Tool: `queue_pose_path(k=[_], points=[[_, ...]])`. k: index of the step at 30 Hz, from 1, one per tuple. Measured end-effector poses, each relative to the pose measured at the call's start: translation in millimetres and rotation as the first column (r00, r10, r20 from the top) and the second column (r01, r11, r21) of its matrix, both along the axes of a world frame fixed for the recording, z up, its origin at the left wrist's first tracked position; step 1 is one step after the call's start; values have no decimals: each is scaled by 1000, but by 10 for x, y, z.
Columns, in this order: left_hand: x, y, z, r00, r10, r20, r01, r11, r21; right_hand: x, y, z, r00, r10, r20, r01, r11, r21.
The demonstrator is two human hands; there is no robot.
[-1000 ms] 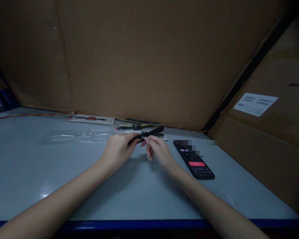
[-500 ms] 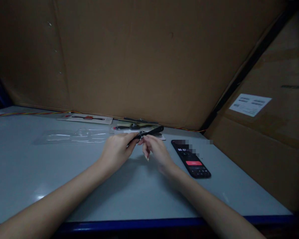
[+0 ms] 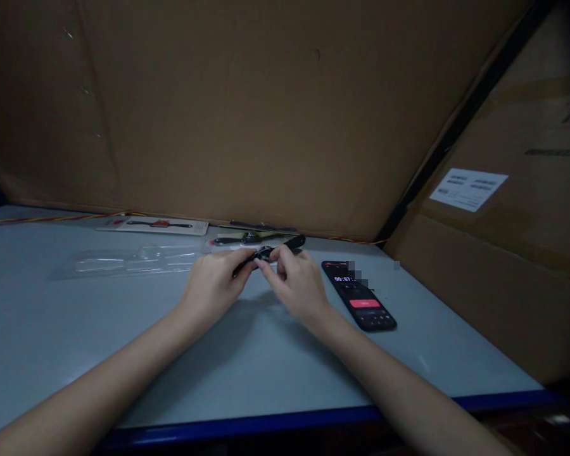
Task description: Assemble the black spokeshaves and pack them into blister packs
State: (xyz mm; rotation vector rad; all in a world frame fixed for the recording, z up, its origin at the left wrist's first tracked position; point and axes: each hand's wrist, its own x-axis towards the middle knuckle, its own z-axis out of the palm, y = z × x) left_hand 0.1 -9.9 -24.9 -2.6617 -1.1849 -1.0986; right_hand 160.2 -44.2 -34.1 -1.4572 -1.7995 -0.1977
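Right now both hands are closed in narrow pinches, side by side just above the table. The left hand (image 3: 212, 285) grips the lower end of a black watch strap (image 3: 287, 243), and the right hand (image 3: 298, 283) pinches it near a small metal buckle (image 3: 266, 253). The strap slants up toward 1 o'clock, its far tip sticking out past the right hand.

Just beyond the hands, at 12 o'clock, a second black strap with a watch body (image 3: 249, 238) lies on a white card (image 3: 228, 248). At 11 o'clock sits a printed card (image 3: 152, 225) showing a strap, and at 9 to 10 o'clock lies a clear plastic blister tray (image 3: 128, 261). At 3 o'clock, a smartphone (image 3: 358, 296) lies face up, running a timer with a red button.

All of this rests on a pale grey table (image 3: 266, 367) with a blue edge. Cardboard panels (image 3: 218, 114) rise behind it, one bearing a white label (image 3: 468, 189), with coloured wires (image 3: 52, 219) along the table's far edge.
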Motion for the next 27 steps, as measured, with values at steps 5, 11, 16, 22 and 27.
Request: queue_pose_path(k=[5,11,16,22,27], points=[[-2,8,-27,1000,-23,-11,24,997,71,-73,22,11,783,191,-592,-376,904,-206],[-14,46,-59,1000,-9,-25,12,991,131,-62,34,35,256,36,-966,-752,636,-176],[-9,38,-35,999,33,-29,-30,994,102,-7,58,-23,734,132,-667,-397,879,-263],[-11,5,8,1000,11,-13,-11,1000,-17,18,-10,34,999,20,34,-20,1000,-7],[4,-22,21,999,-44,-1,44,997,-65,-15,18,-8,993,85,85,-85,996,3]])
